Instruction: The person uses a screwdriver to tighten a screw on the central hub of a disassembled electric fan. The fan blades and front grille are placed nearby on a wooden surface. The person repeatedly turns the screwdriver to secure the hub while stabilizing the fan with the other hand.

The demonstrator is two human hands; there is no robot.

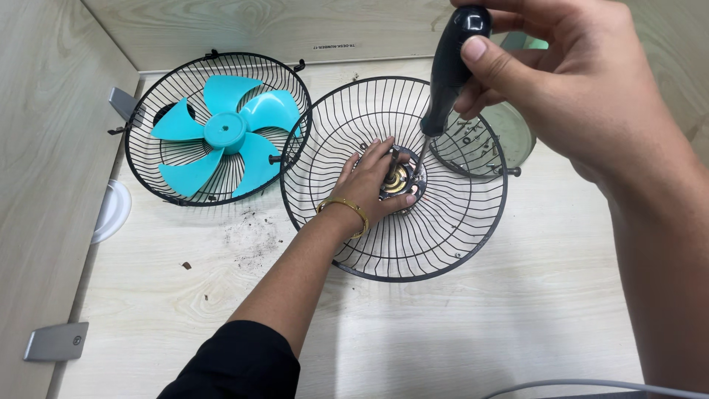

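Screwing: right hand (pixel 583 81), screwdriver (pixel 449 66), fan guard (pixel 450 229)

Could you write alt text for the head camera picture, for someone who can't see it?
A right hand holds a black-handled screwdriver to the hub of a black wire fan guard, steadied by the left hand. Another guard holds a turquoise fan blade.

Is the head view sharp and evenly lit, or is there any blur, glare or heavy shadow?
Head view: evenly lit, no glare; soft shadow under the left hand and wire guard; the near right hand on the screwdriver looks large and slightly soft; the blue fan blade is sharp.
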